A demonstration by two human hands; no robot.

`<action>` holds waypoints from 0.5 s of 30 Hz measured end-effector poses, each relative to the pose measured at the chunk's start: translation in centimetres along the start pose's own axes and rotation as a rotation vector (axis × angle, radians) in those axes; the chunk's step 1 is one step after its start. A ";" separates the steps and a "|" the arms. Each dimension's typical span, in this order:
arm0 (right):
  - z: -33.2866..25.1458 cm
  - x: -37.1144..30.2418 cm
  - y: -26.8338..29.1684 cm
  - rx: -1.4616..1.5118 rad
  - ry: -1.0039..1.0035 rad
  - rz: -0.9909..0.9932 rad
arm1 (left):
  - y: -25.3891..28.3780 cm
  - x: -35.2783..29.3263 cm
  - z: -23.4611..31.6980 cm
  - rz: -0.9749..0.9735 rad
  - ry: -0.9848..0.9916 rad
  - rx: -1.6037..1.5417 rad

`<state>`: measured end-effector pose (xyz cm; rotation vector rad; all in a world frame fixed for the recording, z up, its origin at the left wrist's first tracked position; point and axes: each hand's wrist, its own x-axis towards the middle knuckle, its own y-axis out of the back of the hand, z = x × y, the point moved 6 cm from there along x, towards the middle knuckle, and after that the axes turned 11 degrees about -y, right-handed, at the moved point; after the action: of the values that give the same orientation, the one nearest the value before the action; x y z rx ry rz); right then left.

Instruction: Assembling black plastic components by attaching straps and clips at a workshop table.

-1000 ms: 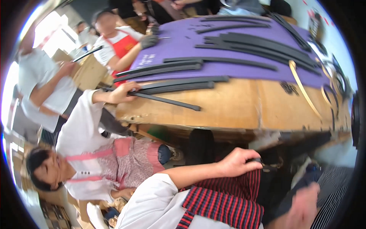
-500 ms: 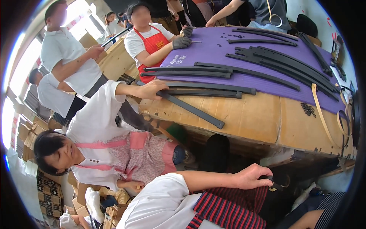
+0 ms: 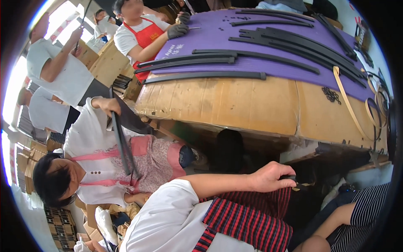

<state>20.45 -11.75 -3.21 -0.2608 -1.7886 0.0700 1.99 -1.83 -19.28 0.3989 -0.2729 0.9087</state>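
Observation:
My left hand (image 3: 272,177) is closed around a small black-handled tool (image 3: 290,178) at the lower middle. The far end of the tool fades into the dark beneath the table, so its kind cannot be made out. My left arm comes out of a white sleeve above a red-and-dark striped apron (image 3: 247,222). My right hand is not in view. At the left, a person in a pink apron (image 3: 157,164) grips long black strips (image 3: 120,140) that hang down in front of the body.
A cardboard-topped table (image 3: 218,101) bears a purple mat (image 3: 176,50) with several long black strips (image 3: 205,76). Small black rings (image 3: 331,95) and a beige strap (image 3: 342,88) lie at its right. A gloved person in a red apron (image 3: 145,38) works behind. A striped sleeve (image 3: 371,206) shows at lower right.
The pink-aproned person has lifted black strips off the table edge and drawn them leftward to the body. The standing person at upper left has raised a dark rod. My left hand keeps its grip.

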 end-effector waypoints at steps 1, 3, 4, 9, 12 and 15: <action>0.0 -0.1 -0.1 -0.063 0.004 0.009 | 0.0 0.0 -0.2 -0.009 0.008 0.018; 0.1 -0.3 -0.2 -0.185 0.011 0.028 | -0.4 -0.1 -0.2 -0.019 0.026 0.002; 0.4 -0.3 -0.1 -0.247 0.017 0.033 | -0.4 0.0 0.0 -0.027 0.031 -0.001; 1.3 0.1 0.0 -0.611 0.007 0.070 | -0.3 0.5 0.2 -0.001 0.032 -0.025; 0.1 0.2 -0.8 -0.890 -0.082 0.118 | 1.1 0.2 0.1 0.040 0.071 0.016; 1.2 -1.3 0.1 -1.275 -0.474 0.529 | 0.6 0.8 1.1 0.043 0.054 0.057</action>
<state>19.60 -11.84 -4.79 -1.7309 -1.9464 -0.7087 1.87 -1.41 -17.81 0.4221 -0.2066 0.9697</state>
